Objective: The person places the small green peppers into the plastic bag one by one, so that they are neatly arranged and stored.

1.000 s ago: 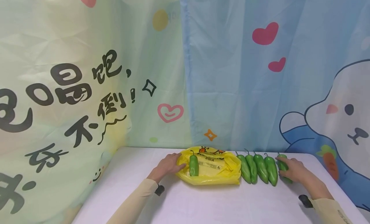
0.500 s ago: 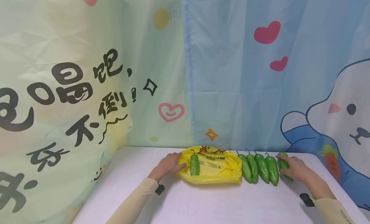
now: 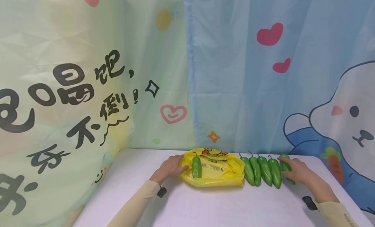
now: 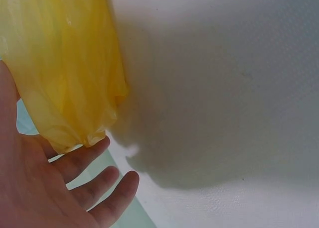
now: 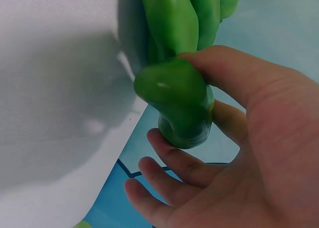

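Observation:
My left hand pinches the left edge of a yellow plastic bag, which lies with its mouth held wide. In the left wrist view the bag's crinkled side sits between thumb and fingers, the other fingers spread. One green pepper rests inside, stem up. My right hand grips another green pepper between thumb and fingers at the right end of a row. Beside it, several green peppers lie side by side, stems toward the back; the held one is right next to the nearest.
The white table reaches back to a printed curtain standing close behind the bag and peppers. A dark wrist camera sits on the right wrist, another dark camera on the left.
My right hand has shifted slightly left with its pepper, nearer to the row. The left hand and the bag stay in place. The head view wavers a little.

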A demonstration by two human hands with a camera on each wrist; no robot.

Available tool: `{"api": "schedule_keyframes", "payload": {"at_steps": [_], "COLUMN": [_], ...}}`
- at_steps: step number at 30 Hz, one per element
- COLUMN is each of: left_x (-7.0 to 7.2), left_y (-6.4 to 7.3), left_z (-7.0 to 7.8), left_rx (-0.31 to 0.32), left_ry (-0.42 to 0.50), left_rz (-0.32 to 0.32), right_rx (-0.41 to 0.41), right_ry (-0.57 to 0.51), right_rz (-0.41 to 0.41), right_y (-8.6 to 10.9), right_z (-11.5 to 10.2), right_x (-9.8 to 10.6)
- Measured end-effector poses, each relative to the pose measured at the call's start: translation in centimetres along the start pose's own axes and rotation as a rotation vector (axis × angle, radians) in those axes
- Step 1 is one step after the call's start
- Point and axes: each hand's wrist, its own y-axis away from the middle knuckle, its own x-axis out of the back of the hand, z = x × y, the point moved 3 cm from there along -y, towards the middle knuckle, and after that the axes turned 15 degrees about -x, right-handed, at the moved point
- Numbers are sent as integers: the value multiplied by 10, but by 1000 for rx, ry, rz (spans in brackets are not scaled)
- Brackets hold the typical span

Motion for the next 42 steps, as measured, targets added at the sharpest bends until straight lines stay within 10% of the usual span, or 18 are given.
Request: {"api": "schedule_keyframes", "payload": {"at_steps": [42], "left_x": [-5], "left_y": [-3], "left_z": [-3], "left_rx": [13], "left_ry": [6], "left_rz": [0], "right_rx": [47], "right_ry": [-35], "right_rz": [30], "right_y": [11], "right_z": [-36], "right_x": [0]}}
